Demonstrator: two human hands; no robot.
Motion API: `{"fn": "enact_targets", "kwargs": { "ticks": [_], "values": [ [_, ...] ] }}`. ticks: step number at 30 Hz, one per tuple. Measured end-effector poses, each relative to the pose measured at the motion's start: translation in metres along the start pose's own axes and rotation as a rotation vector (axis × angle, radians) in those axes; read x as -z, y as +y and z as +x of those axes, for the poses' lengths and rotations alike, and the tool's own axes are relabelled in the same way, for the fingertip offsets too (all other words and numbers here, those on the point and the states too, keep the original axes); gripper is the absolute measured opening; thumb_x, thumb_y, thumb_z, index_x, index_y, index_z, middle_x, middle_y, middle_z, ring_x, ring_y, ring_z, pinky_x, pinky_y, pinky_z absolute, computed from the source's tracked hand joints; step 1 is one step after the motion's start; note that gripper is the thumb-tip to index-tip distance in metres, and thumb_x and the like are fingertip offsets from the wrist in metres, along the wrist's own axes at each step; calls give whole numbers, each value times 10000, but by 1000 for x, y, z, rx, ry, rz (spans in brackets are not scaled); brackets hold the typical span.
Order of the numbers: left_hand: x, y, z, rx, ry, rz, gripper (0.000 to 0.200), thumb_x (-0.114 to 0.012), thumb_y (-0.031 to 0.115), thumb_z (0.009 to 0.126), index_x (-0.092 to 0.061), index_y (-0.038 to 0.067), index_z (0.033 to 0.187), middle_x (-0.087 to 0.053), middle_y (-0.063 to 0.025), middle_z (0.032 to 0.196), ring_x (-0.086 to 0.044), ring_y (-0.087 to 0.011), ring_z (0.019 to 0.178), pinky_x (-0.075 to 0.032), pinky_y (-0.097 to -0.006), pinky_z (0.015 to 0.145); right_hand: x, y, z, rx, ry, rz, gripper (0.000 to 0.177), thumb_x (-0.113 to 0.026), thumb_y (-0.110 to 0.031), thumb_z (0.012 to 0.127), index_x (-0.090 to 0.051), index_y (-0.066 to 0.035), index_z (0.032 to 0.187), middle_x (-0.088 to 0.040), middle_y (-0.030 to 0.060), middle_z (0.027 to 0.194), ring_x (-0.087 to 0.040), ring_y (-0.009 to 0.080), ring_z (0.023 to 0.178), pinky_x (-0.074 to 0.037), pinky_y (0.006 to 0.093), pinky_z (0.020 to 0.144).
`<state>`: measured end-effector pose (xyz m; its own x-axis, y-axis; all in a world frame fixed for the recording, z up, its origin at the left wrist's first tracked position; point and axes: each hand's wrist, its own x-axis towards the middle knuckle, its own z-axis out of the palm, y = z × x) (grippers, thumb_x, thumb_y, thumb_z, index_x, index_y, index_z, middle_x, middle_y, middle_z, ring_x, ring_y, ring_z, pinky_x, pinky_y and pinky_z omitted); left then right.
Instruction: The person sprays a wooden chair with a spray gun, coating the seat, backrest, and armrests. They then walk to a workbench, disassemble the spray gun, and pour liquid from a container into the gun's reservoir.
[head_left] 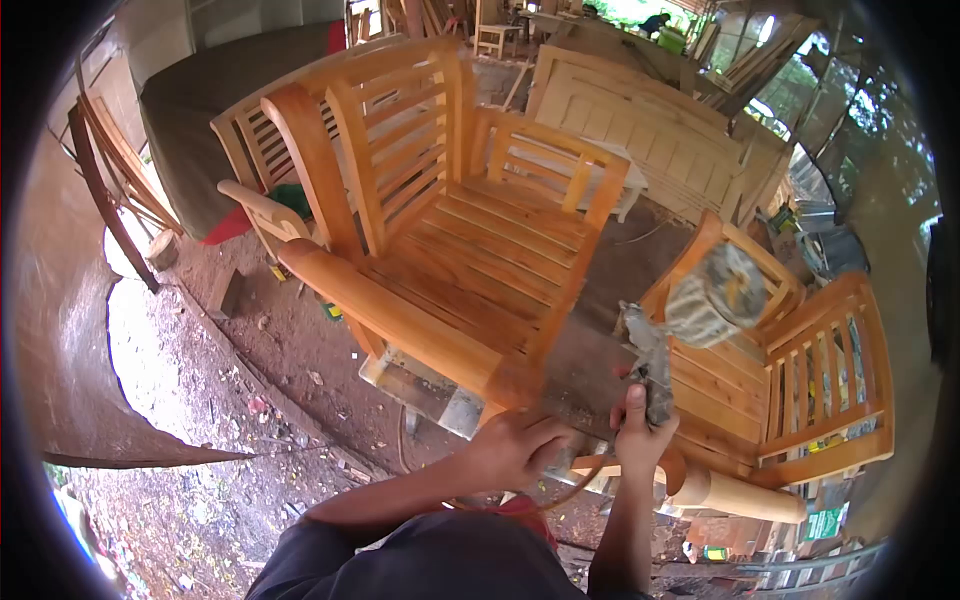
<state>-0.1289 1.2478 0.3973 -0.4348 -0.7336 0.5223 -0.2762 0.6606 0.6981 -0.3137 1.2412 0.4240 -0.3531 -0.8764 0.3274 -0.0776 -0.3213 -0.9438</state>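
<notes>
In my right hand [643,430] is a grey, paint-caked spray gun [652,365], held upright with the fingers wrapped around its handle. A smeared, round pot [715,295] appears right beside the gun, over the smaller chair. My left hand [520,450] is closed, its fingers curled, just below the front end of the big wooden armchair's [400,310] rounded armrest; what it holds, if anything, is hidden. A thin brown hose [585,480] curves below both hands. The armchair has a slatted seat and back with a glossy orange-brown finish.
A second slatted wooden chair [825,370] lies close on the right. Behind stand a panelled wooden board [640,120] and another slatted chair [255,150]. A wooden support [425,390] is under the armchair. Dirt ground [300,400] with litter spreads at left, beside hanging sheeting [75,350].
</notes>
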Motion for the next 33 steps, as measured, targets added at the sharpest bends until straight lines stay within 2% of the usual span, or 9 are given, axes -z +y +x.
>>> {"fn": "enact_targets", "kwargs": {
  "ticks": [7, 10, 15, 19, 25, 28, 29, 30, 33],
  "values": [
    [-18, 67, 61, -455, 207, 125, 223, -679, 86, 766, -627, 41, 978, -611, -90, 1057, -618, -265, 914, -495, -391, 800, 15, -3, -25, 149, 46, -74, 214, -633, -132, 892, -618, 35, 1025, -659, 103, 972, -623, 167, 835, -499, 284, 726],
    [-7, 89, 87, -695, -74, 370, 283, -633, 144, 739, -620, 38, 1001, -587, -66, 1107, -561, -240, 1057, -438, -386, 910, 31, 4, -39, 279, 47, -410, 316, -670, -99, 823, -582, 42, 1092, -628, 137, 1058, -626, 229, 964, -503, 328, 805],
    [-26, 105, 97, -786, -158, 359, 306, -589, 160, 726, -613, 32, 1003, -586, -55, 1059, -534, -237, 1093, -405, -385, 946, 62, 5, -48, 463, 95, -895, 477, -649, -128, 837, -474, 30, 1252, -535, 175, 1243, -553, 293, 1135, -462, 396, 923],
    [-50, 115, 100, -887, -72, 325, 276, -594, 157, 716, -620, 28, 958, -591, -51, 1006, -544, -238, 1073, -412, -375, 935, 81, 5, -42, 533, 130, -1061, 489, -675, -194, 825, -494, 47, 1210, -562, 177, 1165, -565, 259, 997, -462, 361, 817],
    [-57, 125, 101, -925, 126, 90, 243, -638, 167, 763, -640, 32, 965, -614, -78, 1009, -557, -256, 1048, -458, -385, 862, 107, -10, -45, 406, 99, -409, 535, -714, -293, 807, -524, 72, 1148, -601, 179, 1048, -583, 209, 791, -463, 308, 657],
    [-44, 118, 98, -423, 445, -38, 241, -671, 220, 862, -634, 12, 977, -623, -120, 972, -617, -205, 905, -502, -343, 736, 119, -29, -60, 249, -93, 50, 568, -734, -342, 798, -539, 85, 1116, -621, 181, 989, -592, 183, 687, -463, 281, 577],
    [-43, 117, 98, -293, 303, -151, 259, -666, 240, 880, -629, 3, 978, -622, -122, 940, -615, -179, 826, -496, -319, 681, 112, -40, -62, 22, -156, 436, 610, -740, -391, 795, -538, 96, 1102, -623, 183, 949, -567, 152, 588, -436, 254, 503],
    [-42, 115, 98, -162, 161, -263, 280, -660, 260, 898, -624, -5, 979, -622, -123, 909, -614, -152, 748, -491, -294, 625, 108, -40, -64, 42, -170, 430, 689, -737, -471, 786, -529, 118, 1077, -608, 181, 893, -426, 80, 453, -313, 214, 409],
    [-57, 117, 94, 79, -30, -663, 302, -602, 277, 958, -606, -23, 993, -585, -60, 762, -526, -52, 523, -403, -221, 452, 112, -36, -76, -2, -203, 420, 738, -739, -508, 765, -527, 128, 1074, -601, 161, 879, -445, 95, 470, -328, 221, 423]
  ]
}}
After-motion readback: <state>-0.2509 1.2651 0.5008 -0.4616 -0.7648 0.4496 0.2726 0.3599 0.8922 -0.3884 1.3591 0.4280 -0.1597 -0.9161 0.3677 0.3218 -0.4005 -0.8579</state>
